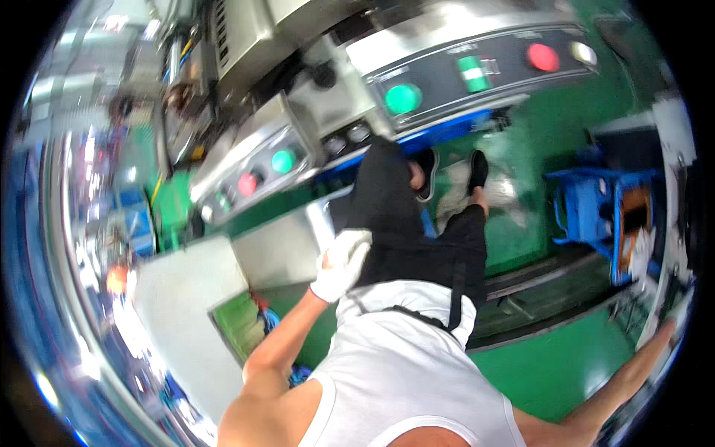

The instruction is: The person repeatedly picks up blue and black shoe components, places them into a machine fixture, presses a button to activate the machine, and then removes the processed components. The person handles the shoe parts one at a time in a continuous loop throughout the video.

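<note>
My left hand (343, 264) wears a white work glove and hangs beside my left hip, against my black trousers (417, 238). Its fingers are loosely extended and nothing shows in it. My bare right arm stretches out to the lower right, and my right hand (665, 333) is blurred at the picture's rim, by the edge of a white surface (674, 223). Whether it touches or grips that edge is unclear. I see my white sleeveless top (402, 365) and black shoes (477, 170) on the green floor (551, 365).
A steel machine stands ahead with two dark control panels carrying a green button (403, 98), a red button (543, 57) and a smaller pair (283, 161). A blue cart (596, 208) stands to the right. A grey cabinet (186, 298) is on my left.
</note>
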`<state>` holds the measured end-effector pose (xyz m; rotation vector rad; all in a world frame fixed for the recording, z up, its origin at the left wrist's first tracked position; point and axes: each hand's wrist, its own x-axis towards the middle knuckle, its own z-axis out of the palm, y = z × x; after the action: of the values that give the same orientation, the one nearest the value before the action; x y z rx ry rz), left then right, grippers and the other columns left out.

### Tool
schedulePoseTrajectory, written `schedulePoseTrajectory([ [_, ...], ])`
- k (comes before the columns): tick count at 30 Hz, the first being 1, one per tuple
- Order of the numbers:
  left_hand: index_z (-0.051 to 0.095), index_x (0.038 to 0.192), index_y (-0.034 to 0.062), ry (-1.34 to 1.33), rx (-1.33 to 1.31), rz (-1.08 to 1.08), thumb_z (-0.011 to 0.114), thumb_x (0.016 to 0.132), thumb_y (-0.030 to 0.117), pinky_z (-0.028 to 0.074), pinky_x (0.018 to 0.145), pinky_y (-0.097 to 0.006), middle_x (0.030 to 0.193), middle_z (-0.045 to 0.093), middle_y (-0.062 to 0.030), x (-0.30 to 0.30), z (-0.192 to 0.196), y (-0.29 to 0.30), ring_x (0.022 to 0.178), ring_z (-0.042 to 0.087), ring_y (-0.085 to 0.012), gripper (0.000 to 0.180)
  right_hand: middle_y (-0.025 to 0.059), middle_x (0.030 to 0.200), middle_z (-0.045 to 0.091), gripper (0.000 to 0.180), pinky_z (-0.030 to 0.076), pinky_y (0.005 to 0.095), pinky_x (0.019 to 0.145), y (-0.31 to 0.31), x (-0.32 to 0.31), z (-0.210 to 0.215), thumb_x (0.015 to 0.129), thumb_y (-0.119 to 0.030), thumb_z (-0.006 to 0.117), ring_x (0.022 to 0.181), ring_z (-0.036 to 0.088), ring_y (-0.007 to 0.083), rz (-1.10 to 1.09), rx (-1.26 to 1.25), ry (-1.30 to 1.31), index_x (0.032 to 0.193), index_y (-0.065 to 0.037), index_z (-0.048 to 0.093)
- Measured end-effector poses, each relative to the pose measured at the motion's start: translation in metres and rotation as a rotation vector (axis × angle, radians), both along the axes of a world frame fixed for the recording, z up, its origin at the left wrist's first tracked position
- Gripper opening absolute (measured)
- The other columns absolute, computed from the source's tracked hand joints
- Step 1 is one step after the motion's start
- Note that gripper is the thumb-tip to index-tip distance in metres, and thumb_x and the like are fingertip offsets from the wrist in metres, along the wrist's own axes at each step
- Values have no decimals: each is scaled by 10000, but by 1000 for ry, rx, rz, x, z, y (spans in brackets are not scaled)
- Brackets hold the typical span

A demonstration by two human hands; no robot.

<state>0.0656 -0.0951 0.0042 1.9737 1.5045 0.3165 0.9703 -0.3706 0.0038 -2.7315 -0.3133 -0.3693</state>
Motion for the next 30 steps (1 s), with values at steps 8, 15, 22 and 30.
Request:
schedulePoseTrajectory([
  [8,721,1078,31,107,-270,945,619,1031,311,546,797,-413,899,733,-150,-202,-97,-165,867,721,-289,302,252,1471,559,669,585,399,957,121,-324,-130,1015,-381,714,1237,624,308,410,141,639,1488,48,516],
  [15,710,1197,111,700,-77,1140,696,909,336,497,991,-524,1204,693,-168,-337,-92,-300,1148,628,-388,366,182,1515,523,757,597,357,941,229,-489,-134,1014,-319,731,1199,638,238,970,-172,788,1617,-45,366],
  [22,647,1357,130,732,-824,1403,767,845,576,514,1044,-487,1367,681,-180,-477,-50,-337,1271,645,-381,689,244,1328,660,763,593,345,799,316,-522,-71,970,-425,735,991,706,219,989,-685,481,1596,-105,438],
  [30,694,1134,59,750,-716,1169,845,708,578,548,950,-488,1145,756,-179,-429,-75,-318,1094,722,-361,688,218,1491,572,679,578,366,941,327,-566,-64,1016,-301,696,1223,653,271,1231,-420,791,1567,8,445],
])
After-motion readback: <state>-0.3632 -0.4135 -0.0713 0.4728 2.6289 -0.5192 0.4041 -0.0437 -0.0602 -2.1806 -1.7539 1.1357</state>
